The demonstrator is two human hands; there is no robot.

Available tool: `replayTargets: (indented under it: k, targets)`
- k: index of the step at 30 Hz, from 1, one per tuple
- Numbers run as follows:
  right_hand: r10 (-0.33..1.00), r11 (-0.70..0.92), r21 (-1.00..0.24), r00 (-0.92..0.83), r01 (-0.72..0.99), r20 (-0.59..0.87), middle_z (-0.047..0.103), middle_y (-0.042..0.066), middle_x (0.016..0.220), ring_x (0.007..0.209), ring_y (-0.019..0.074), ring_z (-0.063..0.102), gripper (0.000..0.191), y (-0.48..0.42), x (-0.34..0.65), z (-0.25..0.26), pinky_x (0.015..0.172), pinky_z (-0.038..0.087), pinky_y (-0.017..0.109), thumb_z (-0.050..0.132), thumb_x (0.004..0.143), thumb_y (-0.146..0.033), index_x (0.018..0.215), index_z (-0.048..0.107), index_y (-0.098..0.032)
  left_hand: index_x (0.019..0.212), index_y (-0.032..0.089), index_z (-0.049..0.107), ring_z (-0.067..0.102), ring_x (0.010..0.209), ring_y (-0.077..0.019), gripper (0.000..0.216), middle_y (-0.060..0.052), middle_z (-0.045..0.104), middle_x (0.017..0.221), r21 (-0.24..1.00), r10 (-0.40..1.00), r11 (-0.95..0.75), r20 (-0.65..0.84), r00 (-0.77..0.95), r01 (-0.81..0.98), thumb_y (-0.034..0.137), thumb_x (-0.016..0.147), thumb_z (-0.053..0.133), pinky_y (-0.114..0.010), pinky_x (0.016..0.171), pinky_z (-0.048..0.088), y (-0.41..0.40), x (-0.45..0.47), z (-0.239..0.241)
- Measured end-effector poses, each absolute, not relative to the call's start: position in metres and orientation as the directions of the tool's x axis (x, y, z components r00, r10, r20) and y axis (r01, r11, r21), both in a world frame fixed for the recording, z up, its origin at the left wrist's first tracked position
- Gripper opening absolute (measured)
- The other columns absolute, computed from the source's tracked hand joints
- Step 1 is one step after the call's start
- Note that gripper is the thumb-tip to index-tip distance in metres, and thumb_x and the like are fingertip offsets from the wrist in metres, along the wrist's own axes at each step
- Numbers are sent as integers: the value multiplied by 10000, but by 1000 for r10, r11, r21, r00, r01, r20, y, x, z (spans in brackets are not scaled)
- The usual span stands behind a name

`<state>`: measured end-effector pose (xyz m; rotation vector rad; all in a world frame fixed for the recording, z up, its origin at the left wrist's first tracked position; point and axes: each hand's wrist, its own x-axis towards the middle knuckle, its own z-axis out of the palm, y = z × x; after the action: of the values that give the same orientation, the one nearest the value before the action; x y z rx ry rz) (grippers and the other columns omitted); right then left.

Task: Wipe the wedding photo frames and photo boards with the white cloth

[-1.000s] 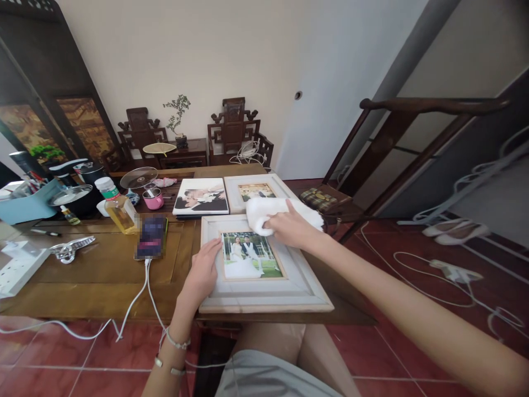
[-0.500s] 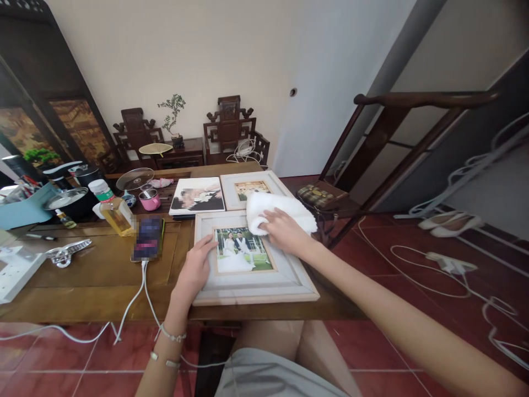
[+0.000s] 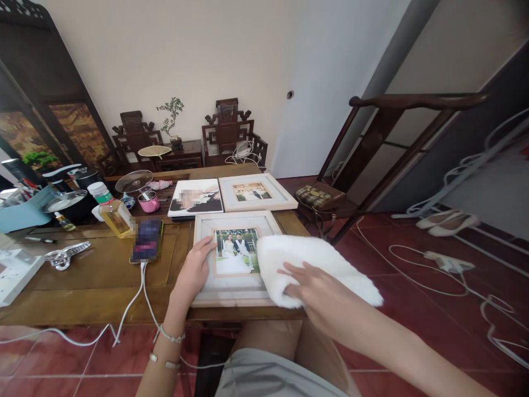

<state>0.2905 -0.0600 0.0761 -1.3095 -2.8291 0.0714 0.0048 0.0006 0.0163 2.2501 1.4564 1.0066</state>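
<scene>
A white picture frame (image 3: 231, 295) with a photo of two people lies flat at the table's near edge. My left hand (image 3: 197, 268) rests on its left side, fingers stretched onto the border. On the frame's right side, my right hand (image 3: 308, 289) grips a fluffy white cloth (image 3: 326, 256), which covers the lower right corner and hangs past the table edge. Beyond lie a second white picture frame (image 3: 285, 198) with a smaller photo, and a panel (image 3: 196, 197) with a partly blurred picture.
On the wooden table (image 3: 99, 298) at left are a phone (image 3: 146, 241) with a white cable, a bottle of yellow liquid (image 3: 113, 212), a pink mug (image 3: 149, 202) and a silver hair clip (image 3: 66, 255). A dark wooden chair (image 3: 372, 138) holding a plaid bag (image 3: 316, 197) stands at right.
My right hand has drawn the white cloth from the frame's upper right down to its lower right, uncovering the farther frame. My left hand stays in place on the near frame.
</scene>
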Motion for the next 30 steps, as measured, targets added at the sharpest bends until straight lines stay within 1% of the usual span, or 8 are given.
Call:
replayTargets:
  k: [4,7,8,10,13,15,19,30]
  targets:
    - [793,607,-64,-609,792,-21,681,93,1069,954,241,643,460,-65,298,100,817,490,339,405,601,40,830,699,-229,1200,149,583,465,1269,-204,568,-108,512,1352,563,900,-416,368,234,714,-55,732,334,-420,1119,326,0,7,18]
    - [852,502,72,-507,862,126,695,111,978,799,238,670,445,-31,302,115,687,506,327,412,662,13,962,681,-174,1233,148,558,437,1294,-199,568,-104,484,1380,543,905,-409,346,249,733,-46,753,324,-412,1124,319,0,7,18]
    - [849,465,135,-484,875,211,686,142,1009,846,262,666,424,-16,303,116,708,507,346,425,683,2,1000,670,-134,1245,141,548,421,1306,-201,565,-109,466,1396,534,907,-406,338,253,741,-41,760,322,-408,1128,313,0,6,18]
    - [782,455,240,-514,858,354,610,199,1196,1091,317,579,388,15,302,111,864,468,405,451,694,5,1004,668,-84,1275,123,520,381,1335,-208,565,-122,421,1430,517,908,-405,328,262,754,-31,769,323,-402,1136,297,0,6,17]
    - [687,583,289,-650,760,325,519,155,1341,1298,326,385,379,50,295,88,1035,330,483,472,680,30,955,692,-111,1311,120,480,333,1363,-215,560,-126,373,1461,502,902,-414,338,268,760,-9,787,332,-405,1144,280,1,6,16]
    - [686,636,251,-684,730,249,543,131,1323,1308,310,376,387,60,289,71,1054,306,499,465,669,44,923,701,-129,1318,108,468,313,1372,-222,536,-136,356,1468,498,903,-409,342,260,765,12,808,335,-413,1146,272,2,6,15]
    - [717,645,167,-666,746,205,553,176,1298,1294,300,401,388,53,282,55,1055,318,487,445,665,49,927,691,-95,1332,81,443,291,1380,-234,520,-159,353,1464,484,906,-395,346,243,781,29,827,332,-434,1148,261,3,7,12]
    - [718,696,-75,-694,715,49,619,162,1205,1266,272,446,427,-55,299,85,1091,308,477,398,636,65,870,694,-136,1342,103,430,303,1372,-227,591,-148,373,1452,480,899,-400,370,234,781,-19,772,326,-445,1143,267,5,7,6]
